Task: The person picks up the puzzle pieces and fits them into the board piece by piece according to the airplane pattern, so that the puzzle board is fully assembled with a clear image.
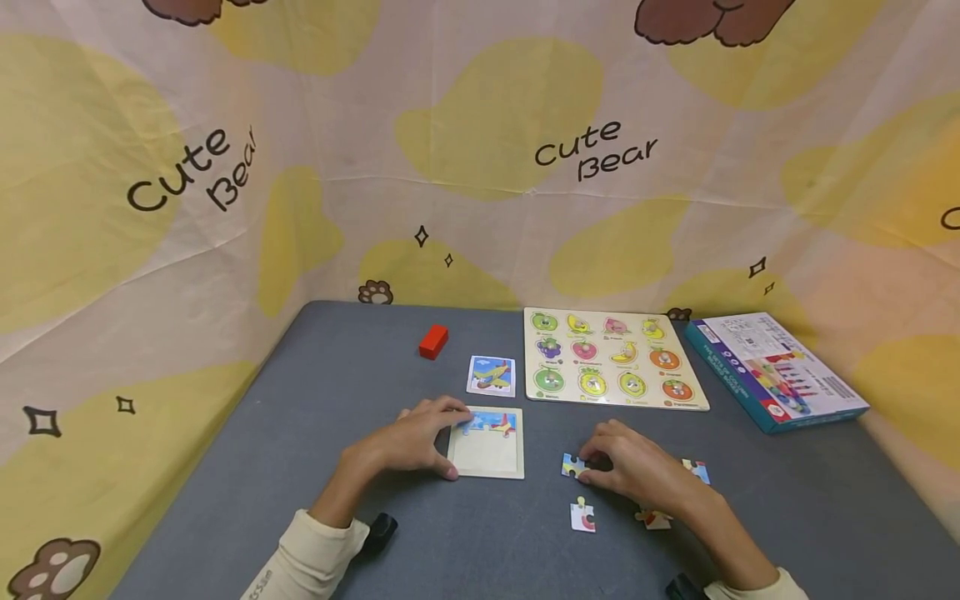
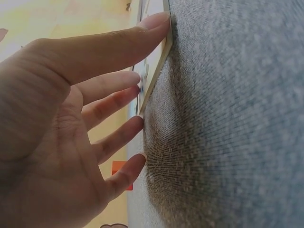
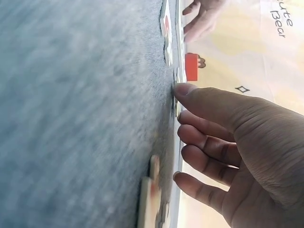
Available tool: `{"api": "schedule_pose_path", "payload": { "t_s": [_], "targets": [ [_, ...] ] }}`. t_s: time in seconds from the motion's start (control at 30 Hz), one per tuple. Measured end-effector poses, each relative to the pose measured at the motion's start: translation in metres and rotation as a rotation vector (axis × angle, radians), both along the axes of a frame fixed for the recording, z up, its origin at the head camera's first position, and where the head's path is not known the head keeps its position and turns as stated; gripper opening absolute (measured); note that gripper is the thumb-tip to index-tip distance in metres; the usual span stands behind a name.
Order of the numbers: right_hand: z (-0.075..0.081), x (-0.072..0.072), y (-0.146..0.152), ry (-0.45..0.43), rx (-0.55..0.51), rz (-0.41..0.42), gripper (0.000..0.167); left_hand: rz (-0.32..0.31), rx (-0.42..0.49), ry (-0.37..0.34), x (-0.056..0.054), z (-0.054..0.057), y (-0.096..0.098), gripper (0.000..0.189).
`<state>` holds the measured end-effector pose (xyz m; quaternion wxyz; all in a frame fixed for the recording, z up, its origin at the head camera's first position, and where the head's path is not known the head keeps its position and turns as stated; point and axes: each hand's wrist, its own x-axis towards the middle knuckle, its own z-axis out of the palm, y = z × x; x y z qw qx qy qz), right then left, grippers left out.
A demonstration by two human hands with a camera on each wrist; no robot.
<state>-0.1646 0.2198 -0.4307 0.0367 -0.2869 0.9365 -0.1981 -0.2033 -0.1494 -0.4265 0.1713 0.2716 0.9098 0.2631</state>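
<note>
My left hand [image 1: 422, 435] rests at the left side of a square wooden puzzle tray [image 1: 487, 458], its fingers fairly straight. The thumb touches the tray's lower left edge, while a finger lies over the upper left corner. Joined pieces with a blue and red picture [image 1: 491, 422] fill the tray's top; bare wood shows below. To the right, my right hand [image 1: 633, 467] pinches a blue and yellow puzzle piece [image 1: 572, 465] between thumb and fingers, at the table surface. In the right wrist view, the thumb [image 3: 185, 89] covers much of that piece.
Loose puzzle pieces lie nearby: one white and pink [image 1: 582, 516], another [image 1: 654, 520] under the right wrist, a third [image 1: 696, 470] beyond it. Behind stand an airplane picture card [image 1: 491, 376], a red block [image 1: 433, 342], a fruit board [image 1: 615, 358] and a box [image 1: 780, 367].
</note>
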Motion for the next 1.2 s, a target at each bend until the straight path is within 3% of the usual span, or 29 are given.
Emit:
{"api": "schedule_pose_path", "payload": {
  "t_s": [0.43,0.8,1.2],
  "targets": [
    [0.006,-0.015,-0.037,0.037,0.028,0.024,0.021,0.013,0.010,-0.018,0.000,0.002,-0.002,0.079],
    [0.007,-0.028,-0.073,0.069,0.021,0.122,0.023,0.033,0.040,-0.036,-0.001,0.002,-0.003,0.072],
    [0.005,-0.038,-0.103,0.061,-0.016,0.173,0.023,0.014,0.048,-0.002,-0.001,0.002,-0.004,0.073]
  ]
}}
